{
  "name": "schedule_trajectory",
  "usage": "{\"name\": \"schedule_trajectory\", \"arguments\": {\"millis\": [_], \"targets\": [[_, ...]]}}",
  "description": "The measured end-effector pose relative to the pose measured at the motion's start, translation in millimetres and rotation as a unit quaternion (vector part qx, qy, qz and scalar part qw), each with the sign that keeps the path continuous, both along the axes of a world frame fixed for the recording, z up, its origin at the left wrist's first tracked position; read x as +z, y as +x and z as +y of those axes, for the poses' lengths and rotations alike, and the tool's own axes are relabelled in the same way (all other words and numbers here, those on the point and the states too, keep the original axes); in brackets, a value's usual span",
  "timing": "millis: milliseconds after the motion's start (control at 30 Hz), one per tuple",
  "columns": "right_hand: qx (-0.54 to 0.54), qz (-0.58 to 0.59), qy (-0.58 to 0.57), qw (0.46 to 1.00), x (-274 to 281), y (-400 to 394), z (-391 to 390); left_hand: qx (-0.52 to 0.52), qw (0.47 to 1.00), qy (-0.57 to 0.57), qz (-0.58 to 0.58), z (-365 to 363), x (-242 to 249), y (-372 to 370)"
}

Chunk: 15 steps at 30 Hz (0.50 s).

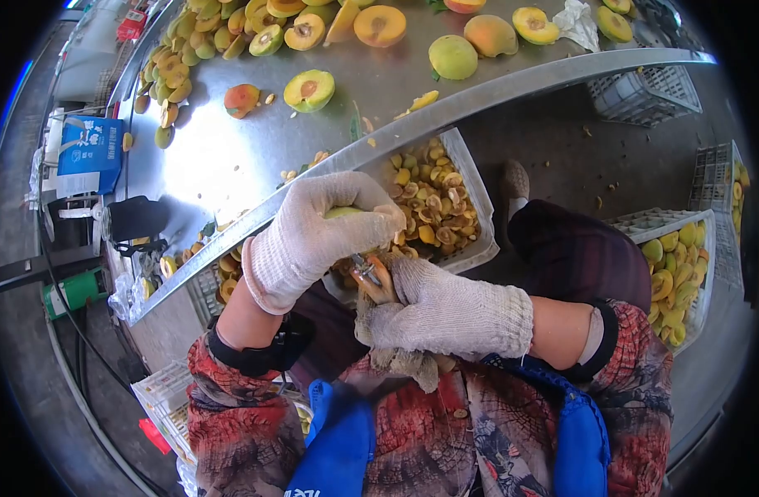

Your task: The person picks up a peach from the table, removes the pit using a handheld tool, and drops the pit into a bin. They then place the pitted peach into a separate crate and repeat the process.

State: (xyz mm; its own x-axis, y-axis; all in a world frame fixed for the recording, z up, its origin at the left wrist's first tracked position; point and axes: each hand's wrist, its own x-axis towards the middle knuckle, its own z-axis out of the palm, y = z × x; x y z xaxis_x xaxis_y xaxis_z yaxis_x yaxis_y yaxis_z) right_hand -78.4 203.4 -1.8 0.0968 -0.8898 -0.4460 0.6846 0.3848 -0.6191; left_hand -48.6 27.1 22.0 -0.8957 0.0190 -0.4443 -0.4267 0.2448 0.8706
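Observation:
Both my hands wear pale knitted gloves and meet in front of my chest. My left hand (326, 236) is curled around a yellow-green fruit (343, 213), mostly hidden by the glove. In my right hand (446, 311) is a tool with an orange-brown handle (374, 280) and a metal part, which points toward the fruit. Whether the metal touches the fruit is hidden. Beyond my hands, a white crate (481, 207) holds many cut fruit pieces (433, 199). Halved fruit (309, 90) lies on the metal table (230, 137).
The table's raised metal edge (512, 87) runs diagonally before me. Crates of fruit (674, 273) stand at the right, another crate (645, 95) farther back. A blue bag (89, 149) and green container (73, 294) are at the left. A leg in dark trousers (578, 248) shows beyond my right arm.

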Motion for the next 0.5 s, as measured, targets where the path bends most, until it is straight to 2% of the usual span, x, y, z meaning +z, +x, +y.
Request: {"name": "schedule_trajectory", "arguments": {"millis": [167, 200, 400, 500], "targets": [[-0.050, -0.045, -0.051, 0.996, -17, 10, -1, 0.006, 1.000, 0.010, 0.029, -1, -6, 1], [-0.053, -0.049, -0.063, 0.995, -18, 10, -1, 0.019, 0.998, 0.030, 0.044, 0, -8, 2], [-0.068, -0.259, -0.060, 0.962, -8, 0, 6, 0.128, 0.966, 0.182, 0.131, 11, -30, 18], [-0.061, -0.242, -0.056, 0.967, -9, 2, 4, 0.172, 0.930, 0.280, 0.164, 17, -37, 27]]}}
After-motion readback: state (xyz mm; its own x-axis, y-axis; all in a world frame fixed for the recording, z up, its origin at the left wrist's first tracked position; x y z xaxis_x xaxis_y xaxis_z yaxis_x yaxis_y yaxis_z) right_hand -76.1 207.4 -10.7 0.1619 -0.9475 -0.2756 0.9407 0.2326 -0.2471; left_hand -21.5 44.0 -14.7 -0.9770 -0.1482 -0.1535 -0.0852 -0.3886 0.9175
